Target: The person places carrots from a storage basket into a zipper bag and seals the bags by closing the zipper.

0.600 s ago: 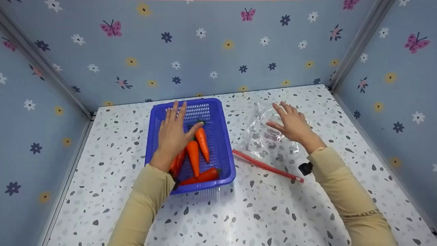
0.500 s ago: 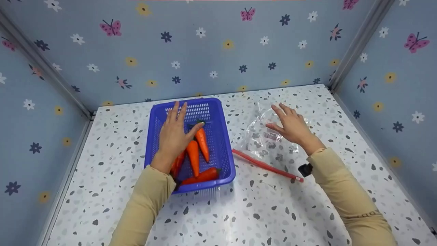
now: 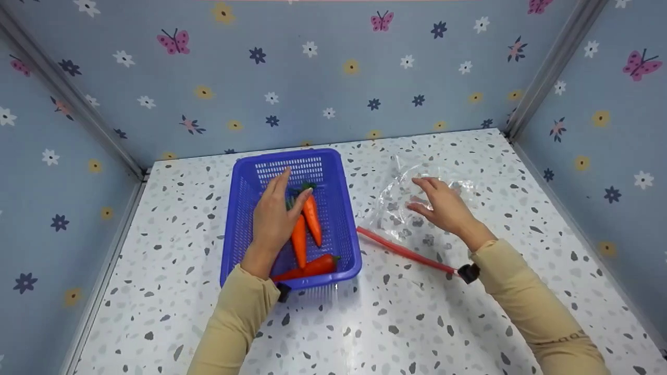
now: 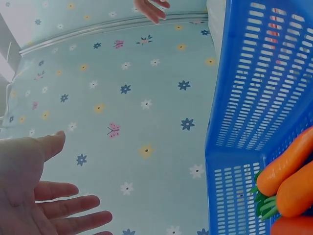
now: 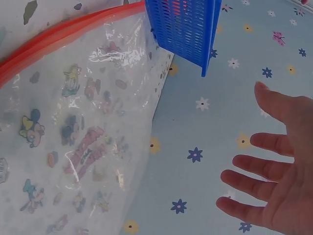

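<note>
My left hand (image 3: 274,219) hovers over a blue plastic basket (image 3: 350,229), its fingers loosely extended and nothing in its grasp. Two carrots (image 3: 313,221) with green tops lie in the basket, near that hand's thumb. A red pepper (image 3: 319,266) lies across the basket's near end. My left hand and wrist hide the basket's left part. To the right, my right hand (image 3: 447,209) is held over a clear plastic bag (image 5: 54,122), fingers spread and holding nothing. The bag lies flat, has cartoon prints and a red zip strip (image 3: 401,251) along its near edge.
The speckled white table (image 3: 385,323) has a patterned blue wall (image 3: 333,78) behind it and others at both sides. The basket stands left of the bag, with the strip's left end close to its wall. A small black camera (image 3: 468,272) sits at my right wrist.
My left hand has shifted right and towards me, its fingers a little more bent. My right hand has come slightly nearer, its fingers drawn closer together. The basket and bag stay put.
</note>
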`<act>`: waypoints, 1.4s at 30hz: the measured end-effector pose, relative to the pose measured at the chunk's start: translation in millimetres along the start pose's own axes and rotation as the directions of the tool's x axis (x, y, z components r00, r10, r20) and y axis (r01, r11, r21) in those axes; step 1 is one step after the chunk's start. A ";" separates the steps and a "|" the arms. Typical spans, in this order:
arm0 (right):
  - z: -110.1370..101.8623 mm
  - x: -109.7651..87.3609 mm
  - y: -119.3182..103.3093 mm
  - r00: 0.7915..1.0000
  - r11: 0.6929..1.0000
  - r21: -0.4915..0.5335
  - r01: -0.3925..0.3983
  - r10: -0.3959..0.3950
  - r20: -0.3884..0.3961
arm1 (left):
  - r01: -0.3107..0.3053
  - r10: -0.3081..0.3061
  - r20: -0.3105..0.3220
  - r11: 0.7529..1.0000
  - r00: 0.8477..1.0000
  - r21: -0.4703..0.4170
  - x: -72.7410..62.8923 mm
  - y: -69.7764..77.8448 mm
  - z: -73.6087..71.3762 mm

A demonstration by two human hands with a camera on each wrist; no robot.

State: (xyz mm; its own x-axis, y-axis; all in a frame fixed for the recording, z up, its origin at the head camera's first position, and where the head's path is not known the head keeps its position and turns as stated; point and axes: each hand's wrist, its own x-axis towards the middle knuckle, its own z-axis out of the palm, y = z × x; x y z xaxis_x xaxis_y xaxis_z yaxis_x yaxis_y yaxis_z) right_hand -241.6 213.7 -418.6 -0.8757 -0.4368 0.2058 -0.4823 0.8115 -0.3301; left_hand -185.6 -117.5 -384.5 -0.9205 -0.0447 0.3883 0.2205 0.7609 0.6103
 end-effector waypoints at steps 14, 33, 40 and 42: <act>28.6 -16.2 10.7 0.999 0.991 0.125 0.041 -0.040 -0.011 | 0.022 -0.036 -0.082 0.986 0.996 -0.166 -14.6 -2.6 22.3; 83.9 -29.9 24.6 1.000 0.938 0.346 0.000 -0.003 0.009 | 0.006 -0.071 -0.176 0.938 0.982 -0.347 -33.5 -9.8 56.2; 94.9 -29.7 29.4 0.997 0.903 0.427 -0.045 0.017 0.070 | -0.003 -0.083 -0.189 0.910 0.979 -0.415 -36.3 -8.5 66.8; 97.0 -28.8 30.4 0.995 0.892 0.446 -0.073 0.032 0.100 | -0.005 -0.083 -0.185 0.902 0.979 -0.432 -37.0 -8.1 69.8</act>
State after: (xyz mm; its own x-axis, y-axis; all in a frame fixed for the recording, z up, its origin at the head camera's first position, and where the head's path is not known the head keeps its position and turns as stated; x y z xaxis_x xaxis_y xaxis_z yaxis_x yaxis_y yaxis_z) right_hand -233.3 213.3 -523.9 -0.8884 -0.4474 0.1024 -0.3763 0.5824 -0.7206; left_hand -175.9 -76.8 -452.0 -0.8599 -0.2270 0.4573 0.3429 0.4068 0.8467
